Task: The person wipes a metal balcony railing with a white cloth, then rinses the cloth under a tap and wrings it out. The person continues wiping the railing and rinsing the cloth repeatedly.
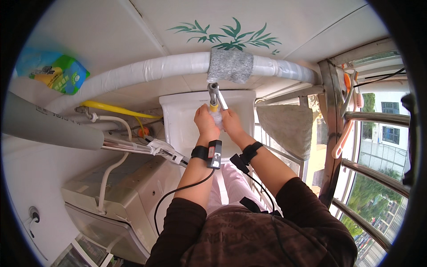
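Note:
Over a white sink (pixel 178 104), my two hands are close together beneath a metal faucet (pixel 213 92) with a yellow piece at its tip. My left hand (pixel 206 123) curls in from the left and my right hand (pixel 233 123) from the right. Between them is a pale, translucent, whitish thing (pixel 216 118), right under the faucet tip. Whether it is an object, running water or both, I cannot tell. My right fingers are beside the faucet's slanting silver lever (pixel 222 101). Dark bands with small devices circle both wrists.
A wrapped white pipe (pixel 155 70) crosses behind the sink, with a grey cloth (pixel 231 66) draped over it. At left are a grey tube (pixel 53 120), a washing machine (pixel 120 196) and a blue-green packet (pixel 58 71). Right of the sink hang a greyish cloth (pixel 287 127) and an orange-handled brush (pixel 342 140).

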Available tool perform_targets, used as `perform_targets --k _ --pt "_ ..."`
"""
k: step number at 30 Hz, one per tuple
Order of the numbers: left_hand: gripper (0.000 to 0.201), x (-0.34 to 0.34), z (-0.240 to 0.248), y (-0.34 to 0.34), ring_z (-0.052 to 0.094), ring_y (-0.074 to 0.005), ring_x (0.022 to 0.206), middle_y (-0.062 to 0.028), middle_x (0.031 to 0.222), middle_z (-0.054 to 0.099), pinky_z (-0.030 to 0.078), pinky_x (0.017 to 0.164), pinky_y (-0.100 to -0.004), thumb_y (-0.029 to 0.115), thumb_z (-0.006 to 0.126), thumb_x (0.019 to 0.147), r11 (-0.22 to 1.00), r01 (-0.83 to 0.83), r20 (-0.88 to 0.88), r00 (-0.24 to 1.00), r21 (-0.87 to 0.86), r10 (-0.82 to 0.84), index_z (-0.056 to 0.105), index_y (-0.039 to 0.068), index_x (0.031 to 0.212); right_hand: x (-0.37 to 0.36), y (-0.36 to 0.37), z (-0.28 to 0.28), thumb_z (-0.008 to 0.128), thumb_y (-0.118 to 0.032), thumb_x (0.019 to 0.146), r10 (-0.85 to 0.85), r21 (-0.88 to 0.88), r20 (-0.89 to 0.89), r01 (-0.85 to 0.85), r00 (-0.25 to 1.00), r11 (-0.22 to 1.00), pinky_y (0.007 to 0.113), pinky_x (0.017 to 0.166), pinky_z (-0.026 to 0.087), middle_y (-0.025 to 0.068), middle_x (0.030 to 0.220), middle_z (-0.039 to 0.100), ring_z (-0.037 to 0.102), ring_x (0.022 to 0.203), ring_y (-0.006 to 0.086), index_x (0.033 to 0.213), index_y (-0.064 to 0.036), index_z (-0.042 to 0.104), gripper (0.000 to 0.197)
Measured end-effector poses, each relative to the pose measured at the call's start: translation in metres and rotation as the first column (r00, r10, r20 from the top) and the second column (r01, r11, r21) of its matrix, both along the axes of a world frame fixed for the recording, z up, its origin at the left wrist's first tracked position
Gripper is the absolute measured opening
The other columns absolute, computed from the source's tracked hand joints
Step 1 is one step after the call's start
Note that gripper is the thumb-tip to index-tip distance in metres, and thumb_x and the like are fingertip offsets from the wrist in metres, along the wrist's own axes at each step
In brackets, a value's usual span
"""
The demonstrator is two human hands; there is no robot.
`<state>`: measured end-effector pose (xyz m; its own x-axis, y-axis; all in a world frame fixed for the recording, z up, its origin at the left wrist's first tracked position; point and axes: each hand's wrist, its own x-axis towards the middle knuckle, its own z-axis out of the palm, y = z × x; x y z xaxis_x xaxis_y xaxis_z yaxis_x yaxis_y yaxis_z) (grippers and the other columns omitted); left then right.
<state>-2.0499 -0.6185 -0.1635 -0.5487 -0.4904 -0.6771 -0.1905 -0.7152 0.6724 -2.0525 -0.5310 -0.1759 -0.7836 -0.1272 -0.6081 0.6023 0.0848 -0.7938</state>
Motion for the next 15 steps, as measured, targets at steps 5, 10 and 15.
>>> perform_targets --k 5,10,15 --pt "0.015 0.004 -0.005 -0.011 0.055 -0.0177 0.070 -0.0053 0.082 0.055 0.045 0.061 -0.0318 0.017 0.059 0.083 0.989 0.144 -0.185 0.973 0.029 -0.136 0.053 0.004 0.088 -0.010 -0.002 0.002 0.048 -0.035 0.090 0.003 -0.186 0.435 0.087 0.901 0.979 0.031 0.042 0.036 0.0030 0.071 0.053 0.048 0.054 0.0143 0.101 -0.0063 0.056 0.032" --pt "0.015 0.011 -0.014 -0.024 0.054 -0.0157 0.073 -0.0031 0.081 0.053 0.044 0.062 -0.0295 0.018 0.062 0.083 0.978 0.109 -0.262 0.963 0.179 -0.059 0.052 0.008 0.087 -0.010 0.002 0.000 0.048 -0.027 0.091 -0.046 -0.258 0.112 0.074 0.993 0.963 0.032 0.062 0.045 0.0050 0.089 0.058 0.056 0.075 0.0185 0.107 -0.0073 0.054 0.026" --pt "0.026 0.015 -0.024 -0.020 0.056 -0.0172 0.082 -0.0045 0.092 0.055 0.046 0.069 -0.0297 0.030 0.061 0.088 0.919 0.140 -0.193 0.979 0.368 -0.072 0.050 0.007 0.093 0.006 0.007 0.004 0.051 -0.025 0.092 0.347 0.387 -0.751 -0.051 0.562 0.921 0.032 0.078 0.045 0.0070 0.095 0.057 0.056 0.086 0.0182 0.109 -0.0011 0.052 0.030"
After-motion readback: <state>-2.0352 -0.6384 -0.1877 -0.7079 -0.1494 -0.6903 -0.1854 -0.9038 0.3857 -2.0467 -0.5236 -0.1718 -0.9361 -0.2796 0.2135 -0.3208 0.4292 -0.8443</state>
